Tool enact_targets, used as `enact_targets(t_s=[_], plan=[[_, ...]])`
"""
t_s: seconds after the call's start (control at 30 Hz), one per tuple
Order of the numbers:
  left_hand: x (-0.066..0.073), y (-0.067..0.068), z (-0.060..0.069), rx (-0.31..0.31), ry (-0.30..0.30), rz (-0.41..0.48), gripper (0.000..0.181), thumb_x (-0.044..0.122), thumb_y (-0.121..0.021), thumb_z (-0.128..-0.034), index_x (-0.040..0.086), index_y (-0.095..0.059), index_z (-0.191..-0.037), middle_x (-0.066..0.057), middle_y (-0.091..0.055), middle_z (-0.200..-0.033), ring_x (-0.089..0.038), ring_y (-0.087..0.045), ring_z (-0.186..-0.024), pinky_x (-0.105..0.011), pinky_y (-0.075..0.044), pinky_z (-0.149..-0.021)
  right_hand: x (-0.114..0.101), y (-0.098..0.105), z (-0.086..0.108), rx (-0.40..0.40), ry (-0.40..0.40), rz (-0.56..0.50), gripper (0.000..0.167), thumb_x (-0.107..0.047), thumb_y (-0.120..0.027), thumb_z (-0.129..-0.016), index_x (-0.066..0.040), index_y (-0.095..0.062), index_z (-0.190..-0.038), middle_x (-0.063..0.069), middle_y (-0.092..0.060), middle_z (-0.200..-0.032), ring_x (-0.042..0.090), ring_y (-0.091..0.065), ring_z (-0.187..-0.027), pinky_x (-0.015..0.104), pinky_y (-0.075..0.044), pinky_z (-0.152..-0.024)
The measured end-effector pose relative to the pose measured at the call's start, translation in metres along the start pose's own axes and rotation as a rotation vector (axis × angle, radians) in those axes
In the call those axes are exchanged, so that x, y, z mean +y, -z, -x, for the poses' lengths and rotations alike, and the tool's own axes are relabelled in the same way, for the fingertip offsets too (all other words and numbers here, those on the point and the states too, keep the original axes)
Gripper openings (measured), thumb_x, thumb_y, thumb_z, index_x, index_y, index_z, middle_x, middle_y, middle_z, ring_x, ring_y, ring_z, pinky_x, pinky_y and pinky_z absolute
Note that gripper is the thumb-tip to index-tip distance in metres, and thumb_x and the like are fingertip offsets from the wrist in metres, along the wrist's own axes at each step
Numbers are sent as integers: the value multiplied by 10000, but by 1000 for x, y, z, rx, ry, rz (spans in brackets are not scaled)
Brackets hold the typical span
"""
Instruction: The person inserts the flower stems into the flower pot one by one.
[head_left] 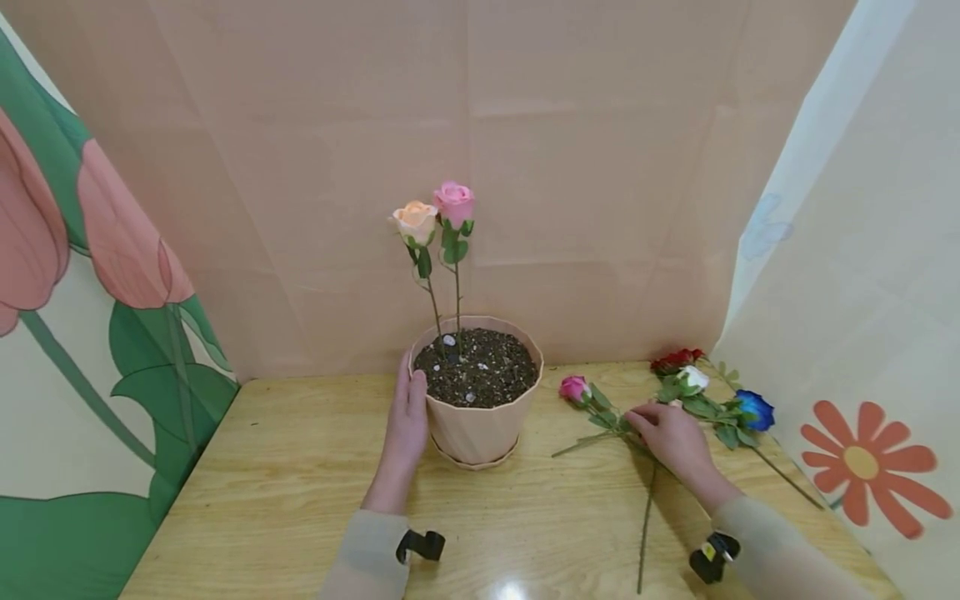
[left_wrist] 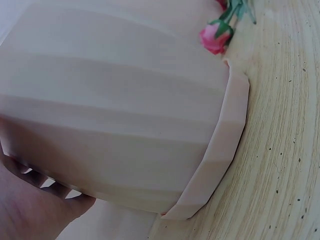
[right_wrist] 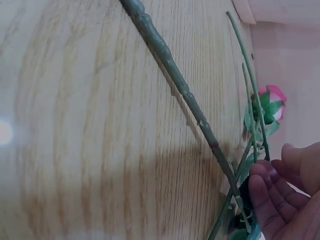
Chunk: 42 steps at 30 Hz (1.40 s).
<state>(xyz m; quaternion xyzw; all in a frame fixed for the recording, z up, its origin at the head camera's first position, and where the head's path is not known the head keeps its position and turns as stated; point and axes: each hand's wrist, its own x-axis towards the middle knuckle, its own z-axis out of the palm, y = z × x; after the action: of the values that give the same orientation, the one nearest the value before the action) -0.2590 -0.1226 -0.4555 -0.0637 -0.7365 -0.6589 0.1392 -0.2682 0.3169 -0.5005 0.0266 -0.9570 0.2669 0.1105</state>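
A pale pink flower pot (head_left: 480, 425) full of dark soil (head_left: 487, 367) stands on a saucer. Two artificial roses, one peach (head_left: 415, 223) and one pink (head_left: 454, 205), rise upright from the soil. My left hand (head_left: 406, 421) rests against the pot's left side, fingers along its wall; the left wrist view shows them partly hidden behind the pot (left_wrist: 115, 110). On the right, my right hand (head_left: 675, 437) pinches a green rose stem (right_wrist: 258, 120) between thumb and fingertips, low over the table. Which bloom that stem carries, I cannot tell.
Around my right hand lie a magenta rose (head_left: 574, 389), a red rose (head_left: 677, 360), a white rose (head_left: 693, 380) and a blue rose (head_left: 754, 410), their stems crossing. One long stem (head_left: 647, 533) points toward the front edge. Cloth walls enclose the wooden table (head_left: 300, 467).
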Motion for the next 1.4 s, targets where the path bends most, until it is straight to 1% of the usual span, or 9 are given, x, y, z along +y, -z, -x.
enact_targets(t_s=[0.03,0.13,0.33,0.6,0.67,0.83,1.0,1.27,1.4], plan=[[0,0,0,-1,0,2,621,453,-314,-1216,281,-163,-1793,-83,-153,-1838,-366,-176,-1668,-597,-140,-1343,-10,5,5,4,3,-10,285,-297,-718,-1100,-47,-836,-1170,-6,-719,-755,148,-605,-680,403,-487,-681],[0,0,0,-2,-2,3,619,451,-313,-1216,283,-163,-1793,-82,-150,-1839,-357,-171,-1670,-589,-140,-1345,-15,7,7,5,-1,1,283,-297,-713,-1106,-42,-830,-1146,-2,-707,-749,146,-586,-677,395,-480,-684],[0,-1,-1,4,5,-9,617,450,-317,-1217,286,-166,-1793,-85,-150,-1838,-361,-181,-1668,-584,-148,-1345,-11,5,4,5,2,14,284,-293,-722,-1094,-33,-831,-1122,6,-719,-777,163,-597,-703,407,-497,-692],[0,0,1,-3,19,-7,620,470,-307,-1216,308,-151,-1793,-86,-134,-1840,-380,-179,-1666,-604,-148,-1340,-10,4,5,19,5,21,267,-294,-748,-1073,-45,-842,-1082,61,-797,-942,246,-708,-839,521,-580,-774],[0,0,1,-4,20,-8,620,470,-305,-1216,309,-148,-1793,-87,-132,-1841,-384,-179,-1665,-610,-148,-1339,-11,5,7,23,-2,13,256,-296,-752,-1071,-56,-842,-1082,66,-801,-967,254,-713,-861,521,-580,-777],[0,0,1,0,23,-14,616,474,-302,-1215,319,-149,-1792,-84,-135,-1840,-392,-184,-1662,-623,-149,-1335,-15,10,10,41,-20,-17,244,-320,-758,-1073,-92,-844,-1086,5,-764,-880,192,-645,-783,424,-529,-718],[-1,0,0,12,20,-32,618,458,-310,-1217,289,-165,-1793,-109,-158,-1835,-420,-195,-1656,-643,-150,-1328,-20,16,13,64,-37,-83,277,-345,-730,-1097,-87,-829,-1099,27,-739,-808,161,-623,-714,359,-487,-674],[-2,0,0,10,-4,-26,609,404,-310,-1225,232,-171,-1792,-148,-174,-1827,-439,-212,-1647,-640,-156,-1329,-28,24,16,79,-53,-201,297,-247,-748,-1088,-12,-791,-1265,140,-818,-1107,237,-774,-865,250,-594,-667],[-1,0,0,13,-2,-22,606,399,-316,-1224,235,-179,-1791,-142,-183,-1826,-433,-222,-1646,-633,-165,-1330,-34,28,17,96,-53,-216,262,-240,-735,-1097,-30,-779,-1248,137,-810,-1084,251,-762,-863,259,-594,-651]])
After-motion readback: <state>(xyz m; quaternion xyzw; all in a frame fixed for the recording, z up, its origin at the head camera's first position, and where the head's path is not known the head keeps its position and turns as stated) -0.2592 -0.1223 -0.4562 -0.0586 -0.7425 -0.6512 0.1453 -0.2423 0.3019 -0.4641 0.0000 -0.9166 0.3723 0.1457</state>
